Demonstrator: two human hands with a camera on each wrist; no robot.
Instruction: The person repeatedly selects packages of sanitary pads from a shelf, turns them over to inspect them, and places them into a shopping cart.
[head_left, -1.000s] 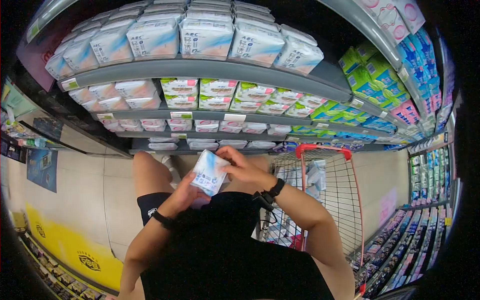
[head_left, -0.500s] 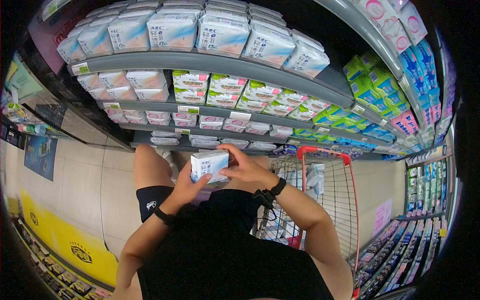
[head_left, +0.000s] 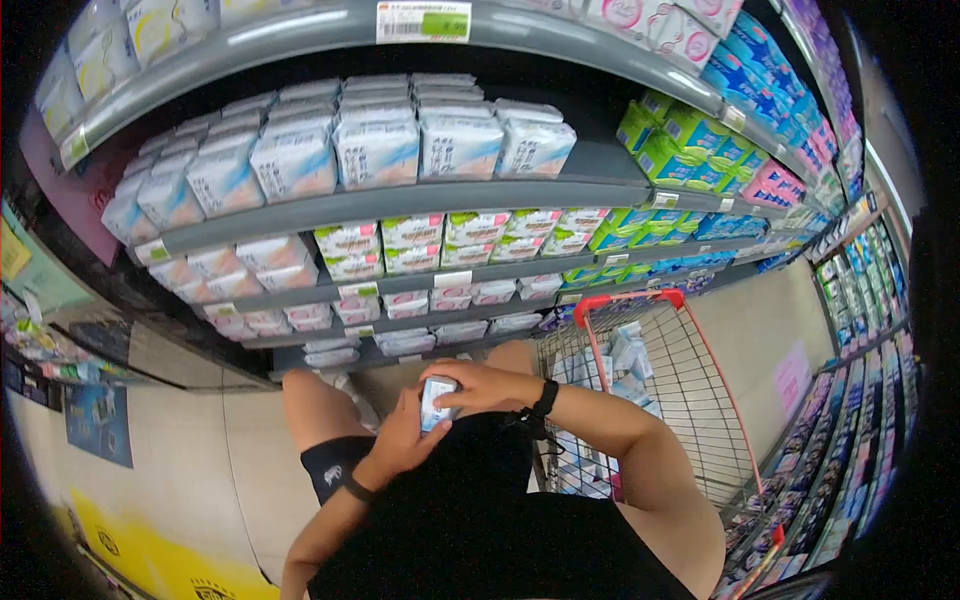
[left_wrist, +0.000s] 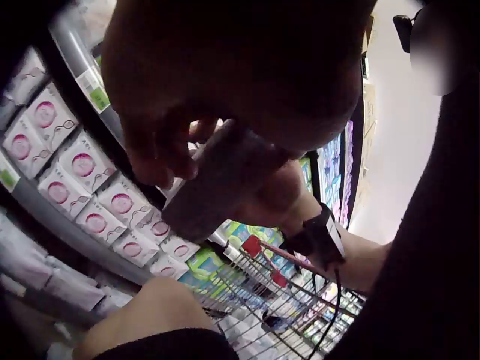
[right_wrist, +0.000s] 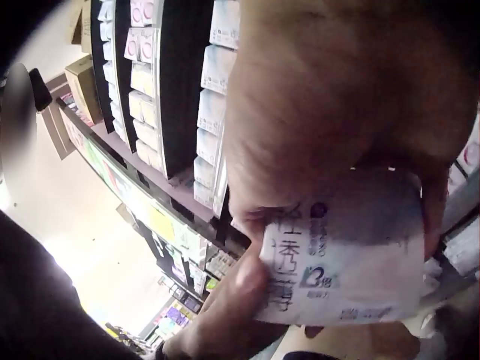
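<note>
The small white and blue pack [head_left: 437,403] is in both hands, over the lap and in front of the black top [head_left: 450,500]. The left hand [head_left: 403,432] curls round the near side with its thumb on the pack. The right hand [head_left: 478,385] bends over the other side and grips it too. Both hands are only a little open, just wide enough for the pack.

The hands stand in the way and hide much of the pack. In the head view its narrow side shows, with the long way going from the body toward the shelves [head_left: 400,205], top leaning a bit right. In the right wrist view a wide face with dark writing shows. The left wrist view is dark, but that seems to be a thin side of the pack.

The pack is like a soft box, with a smooth, shiny wrap. Puffy white packs [head_left: 375,150] sit in rows on the gray shelf, near green packs [head_left: 690,145]. On the right is a cart [head_left: 700,400] of thin metal wires with a red bar [head_left: 630,297], holding more white packs [head_left: 628,360]. The floor [head_left: 180,430] has flat, pale tiles.
</note>
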